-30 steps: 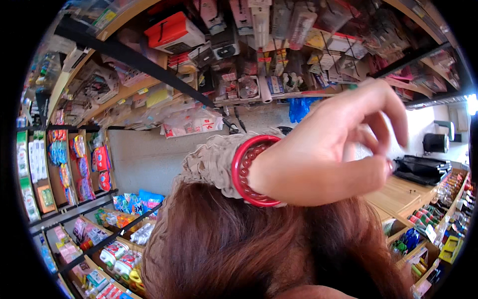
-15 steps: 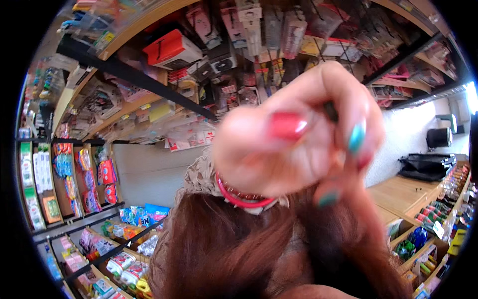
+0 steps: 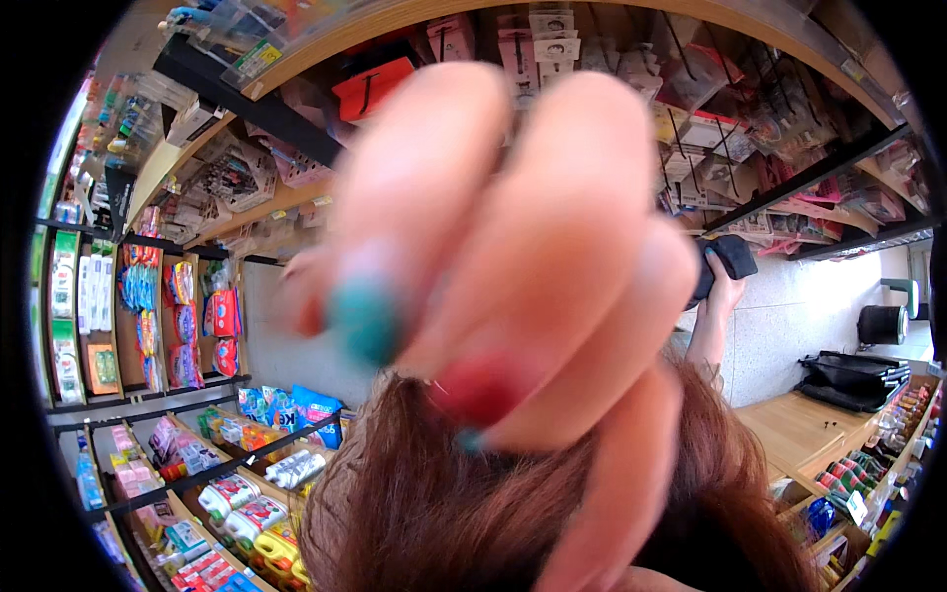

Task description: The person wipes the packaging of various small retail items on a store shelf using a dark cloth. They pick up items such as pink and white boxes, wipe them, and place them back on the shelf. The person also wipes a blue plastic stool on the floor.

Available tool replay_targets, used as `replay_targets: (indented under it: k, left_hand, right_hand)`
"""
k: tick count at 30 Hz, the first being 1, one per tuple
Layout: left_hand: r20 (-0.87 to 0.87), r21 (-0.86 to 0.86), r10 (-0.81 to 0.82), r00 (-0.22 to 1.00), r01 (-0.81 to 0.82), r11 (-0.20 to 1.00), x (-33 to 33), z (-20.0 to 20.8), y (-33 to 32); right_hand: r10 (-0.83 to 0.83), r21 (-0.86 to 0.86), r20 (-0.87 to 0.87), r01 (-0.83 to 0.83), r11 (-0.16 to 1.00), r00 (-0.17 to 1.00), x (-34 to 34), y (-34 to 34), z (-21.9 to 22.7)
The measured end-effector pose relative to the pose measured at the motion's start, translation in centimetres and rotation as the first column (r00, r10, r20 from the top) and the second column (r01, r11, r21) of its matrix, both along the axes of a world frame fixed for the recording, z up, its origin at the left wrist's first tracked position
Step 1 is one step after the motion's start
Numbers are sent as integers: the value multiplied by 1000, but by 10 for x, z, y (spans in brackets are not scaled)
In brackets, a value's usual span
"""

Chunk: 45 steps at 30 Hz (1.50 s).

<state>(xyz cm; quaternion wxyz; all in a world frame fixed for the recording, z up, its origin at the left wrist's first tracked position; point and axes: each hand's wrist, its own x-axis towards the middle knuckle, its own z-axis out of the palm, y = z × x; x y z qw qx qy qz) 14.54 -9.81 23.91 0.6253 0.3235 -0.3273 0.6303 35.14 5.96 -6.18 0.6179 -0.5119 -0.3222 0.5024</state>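
Observation:
My left hand [image 3: 513, 266] fills the middle of the view, very close and blurred. Its fingers are curled downward, with teal and red nails, and I cannot make out whether something is between them. Farther off on the right, my right hand [image 3: 725, 294] is raised with its fingers wrapped round a black object [image 3: 732, 259], too small and partly covered to name. Long reddish-brown hair [image 3: 434, 493] hangs below the hands and hides the forearms in part.
Shelves hold packaged goods [image 3: 182, 326] at the left and bottles [image 3: 242, 508] at the lower left. Small packs hang on hooks [image 3: 691, 163] above. A wooden counter [image 3: 779, 424] stands at the right, with a black folded item [image 3: 853, 380] behind it.
My left hand has turned from showing its thumb and palm to showing curled fingers nearer the view. My right hand with the black object has come into sight at the right.

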Motion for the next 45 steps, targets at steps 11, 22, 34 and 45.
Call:
replay_targets:
  k: [11, 22, 34, 45]
  left_hand:
    - [27, 35, 25, 999, -26, 999, -5, 3, -3]
    - [-396, -356, 734, 552, -829, 432, -107, -98, 47]
    - [-880, 398, 61, -471, -801, -447, -179, -247, 179]
    - [-939, 169, 229, -256, -924, -342, -179, -275, 178]
  right_hand:
    - [5, -34, -62, -7, 999, 998, 2, -1, -7]
    - [13, -7, 38, -13, 1000, 999, 12, 3, -8]
    - [-61, -97, 69, 67, 993, 996, 22, -18, -10]
    - [-83, -69, 72, 88, 994, 994, 29, -31, -8]
